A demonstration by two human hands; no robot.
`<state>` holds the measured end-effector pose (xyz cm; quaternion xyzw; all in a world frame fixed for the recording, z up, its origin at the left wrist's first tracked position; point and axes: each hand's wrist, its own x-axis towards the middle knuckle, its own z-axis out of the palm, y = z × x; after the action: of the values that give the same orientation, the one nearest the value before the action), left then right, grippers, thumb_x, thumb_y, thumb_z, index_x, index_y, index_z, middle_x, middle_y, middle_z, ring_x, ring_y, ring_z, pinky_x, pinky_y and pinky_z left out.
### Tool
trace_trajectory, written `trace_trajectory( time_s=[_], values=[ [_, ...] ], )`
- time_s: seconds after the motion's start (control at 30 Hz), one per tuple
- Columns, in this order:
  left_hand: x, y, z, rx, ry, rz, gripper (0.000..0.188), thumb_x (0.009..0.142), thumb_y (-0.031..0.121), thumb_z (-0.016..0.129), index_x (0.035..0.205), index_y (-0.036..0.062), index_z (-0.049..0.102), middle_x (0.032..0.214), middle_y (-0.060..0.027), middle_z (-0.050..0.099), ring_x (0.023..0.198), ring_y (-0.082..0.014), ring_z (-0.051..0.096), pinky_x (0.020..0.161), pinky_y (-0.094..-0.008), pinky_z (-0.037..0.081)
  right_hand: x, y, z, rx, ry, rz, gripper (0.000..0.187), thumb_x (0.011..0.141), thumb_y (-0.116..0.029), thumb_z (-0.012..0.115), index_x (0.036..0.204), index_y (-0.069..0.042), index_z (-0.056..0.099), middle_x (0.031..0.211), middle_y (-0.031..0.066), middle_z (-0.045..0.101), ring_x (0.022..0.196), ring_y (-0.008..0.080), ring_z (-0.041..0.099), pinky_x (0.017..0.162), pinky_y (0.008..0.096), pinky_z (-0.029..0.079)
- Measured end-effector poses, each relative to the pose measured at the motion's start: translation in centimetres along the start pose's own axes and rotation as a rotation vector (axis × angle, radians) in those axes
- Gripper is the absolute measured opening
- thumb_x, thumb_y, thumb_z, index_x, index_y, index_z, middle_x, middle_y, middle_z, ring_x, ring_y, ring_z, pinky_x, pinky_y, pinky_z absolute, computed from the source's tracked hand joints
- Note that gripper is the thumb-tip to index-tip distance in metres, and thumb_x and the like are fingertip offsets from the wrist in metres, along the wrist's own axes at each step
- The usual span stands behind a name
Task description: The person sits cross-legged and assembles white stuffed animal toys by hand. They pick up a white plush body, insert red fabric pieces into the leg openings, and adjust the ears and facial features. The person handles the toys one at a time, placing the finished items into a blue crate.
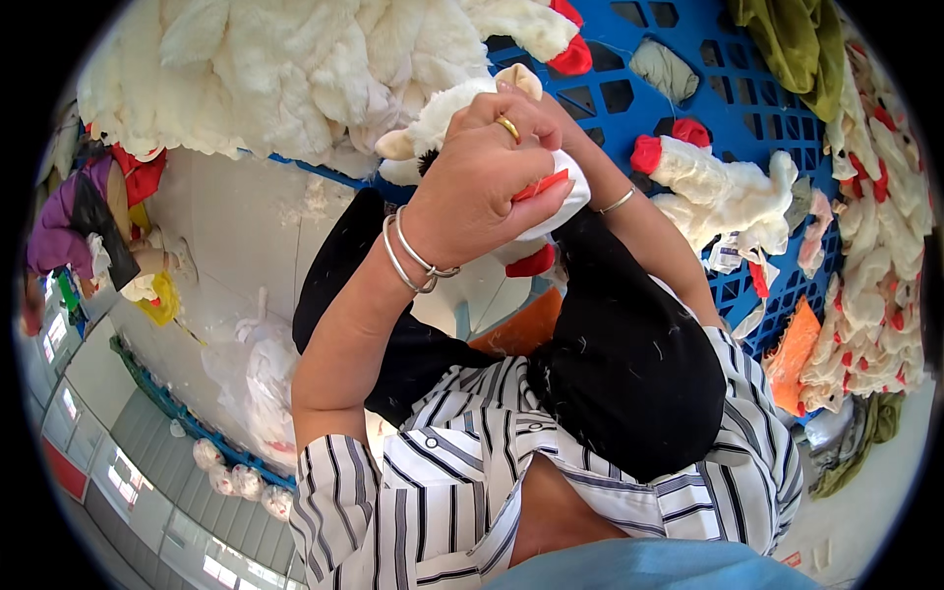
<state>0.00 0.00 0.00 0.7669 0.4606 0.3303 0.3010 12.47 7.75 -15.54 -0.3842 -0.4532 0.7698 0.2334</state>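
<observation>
A white plush animal toy (447, 110) with cream ears and a dark patch is held up in front of me, above my knees. My left hand (482, 172), with a gold ring, is closed over its front. A small red-orange piece (541, 185) shows between that thumb and fingers; its kind is unclear. Behind it, my right hand (553, 110) is closed on the toy near an ear, its fingers largely covered. A red foot (531, 262) hangs below the white body.
White plush skins (285, 69) are heaped at the far left. On a blue plastic grid (629, 93) lies another white plush piece (728, 187) with red ends. More white-and-red pieces (875, 285) pile up at right, beside orange cloth (792, 354). A person in purple (74, 221) sits left.
</observation>
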Motion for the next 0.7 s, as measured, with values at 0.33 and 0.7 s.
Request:
trace_trajectory(
  time_s=[0.33,0.7],
  values=[
    [-0.3,4.9,-0.4,-0.298,-0.234,0.142,0.013,0.074,0.011,0.071,0.071,0.0058,0.059,0.090,-0.0031,0.060,0.092,-0.0236,0.057,0.088,-0.0345,0.042,-0.1,-2.2,-4.2,0.094,0.314,0.038,0.045,0.083,-0.044,0.070,0.099,-0.002,0.067,0.085,0.0069,0.068,0.079,0.0120,0.065,0.071,0.0245,0.050],
    [-2.0,-1.7,-2.2,0.011,-0.143,-0.334,0.040,0.073,0.016,0.071,0.107,0.0005,0.059,0.106,-0.0205,0.061,0.098,-0.0383,0.057,0.087,-0.0427,0.046,-5.9,-10.0,-0.5,0.360,0.074,-0.286,0.030,0.095,-0.036,0.052,0.095,-0.006,0.046,0.080,0.0037,0.047,0.077,0.0147,0.045,0.069,0.0266,0.038]
  ],
)
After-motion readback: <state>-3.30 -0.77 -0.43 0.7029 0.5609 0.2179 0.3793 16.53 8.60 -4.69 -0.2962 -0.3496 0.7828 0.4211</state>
